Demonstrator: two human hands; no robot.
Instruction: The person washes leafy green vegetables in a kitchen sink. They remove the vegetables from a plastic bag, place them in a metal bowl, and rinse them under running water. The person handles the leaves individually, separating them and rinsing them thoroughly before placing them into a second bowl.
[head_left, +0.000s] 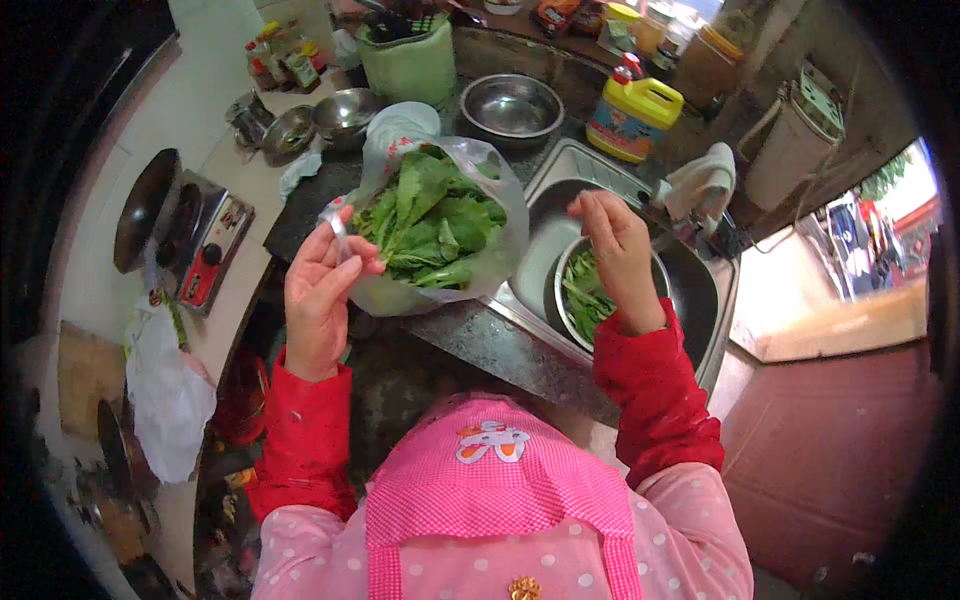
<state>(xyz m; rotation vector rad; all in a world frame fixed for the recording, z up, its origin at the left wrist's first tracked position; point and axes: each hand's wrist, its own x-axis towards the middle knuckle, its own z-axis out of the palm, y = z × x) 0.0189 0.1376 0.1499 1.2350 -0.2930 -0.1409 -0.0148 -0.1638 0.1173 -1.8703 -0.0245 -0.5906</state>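
Note:
My left hand (322, 296) is at the left side of a translucent plastic bag (495, 277), a loop of its rim around the fingers. Leafy greens (442, 217) fill the bag, which rests on the dark stone counter's edge. My right hand (615, 244) is raised over the steel sink (540, 255), fingertips bunched together; whether anything small is between them cannot be told. Below it, a round metal bowl (559, 300) in the sink holds more greens (585, 292), partly hidden by the hand and the red sleeve.
A steel basin (512, 109) and a yellow jug (634, 112) stand behind the sink. The tap, draped with a cloth (705, 180), is at its right. Small bowls (345, 112) and a green bin (409, 64) are at the back left; a stove (210, 247) is far left.

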